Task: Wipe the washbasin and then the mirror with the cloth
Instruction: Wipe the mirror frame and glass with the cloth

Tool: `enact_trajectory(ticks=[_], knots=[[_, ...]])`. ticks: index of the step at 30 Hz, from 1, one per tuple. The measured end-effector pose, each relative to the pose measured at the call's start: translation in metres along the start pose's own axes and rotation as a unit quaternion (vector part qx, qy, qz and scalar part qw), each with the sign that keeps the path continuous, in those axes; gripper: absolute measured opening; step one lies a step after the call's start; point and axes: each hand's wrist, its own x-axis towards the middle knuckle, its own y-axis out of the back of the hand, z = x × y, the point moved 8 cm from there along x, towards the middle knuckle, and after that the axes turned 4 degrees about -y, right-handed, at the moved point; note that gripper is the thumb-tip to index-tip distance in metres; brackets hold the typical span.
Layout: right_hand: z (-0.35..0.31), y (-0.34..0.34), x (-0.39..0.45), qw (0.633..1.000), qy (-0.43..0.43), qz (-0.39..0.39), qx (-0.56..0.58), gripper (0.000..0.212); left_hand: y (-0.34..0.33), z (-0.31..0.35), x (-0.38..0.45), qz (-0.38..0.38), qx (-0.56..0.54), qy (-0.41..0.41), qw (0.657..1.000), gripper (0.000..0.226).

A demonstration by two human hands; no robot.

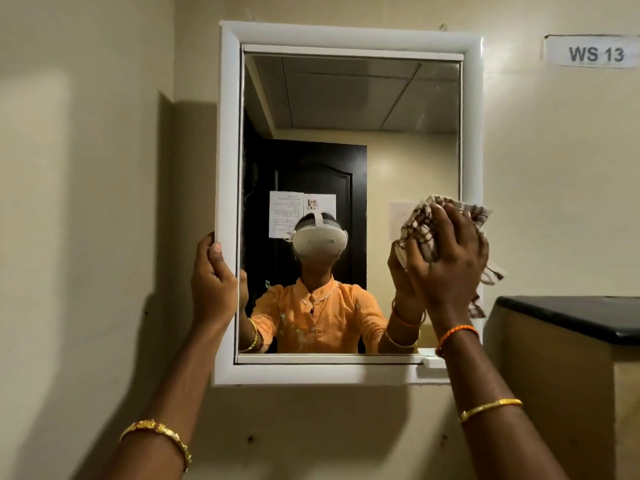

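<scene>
A white-framed mirror [349, 98] hangs on the cream wall straight ahead. My left hand [210, 282] grips the left side of its frame near the lower corner, thumb on the front. My right hand [450, 261] presses a bunched brown-and-white checked cloth [420, 225] flat against the glass at the mirror's right edge, about two thirds of the way down. Part of the cloth hangs out to the right of my hand over the frame. The washbasin is out of view.
A box with a black top [571, 315] juts from the wall at lower right, close to my right forearm. A paper label reading WS 13 [594, 51] is stuck high on the right. The mirror reflects a person and a dark door behind.
</scene>
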Motion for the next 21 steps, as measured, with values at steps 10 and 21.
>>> enact_trajectory(ticks=[10,21], knots=[[0.029,0.009,-0.052,1.0,-0.014,0.004,-0.014,0.067,-0.001,-0.005,0.002,0.001,-0.014,-0.01,1.0,0.04],[-0.07,-0.043,-0.074,0.998,0.001,-0.032,0.051,0.071,-0.007,-0.039,-0.002,-0.111,-0.247,0.208,0.94,0.017]])
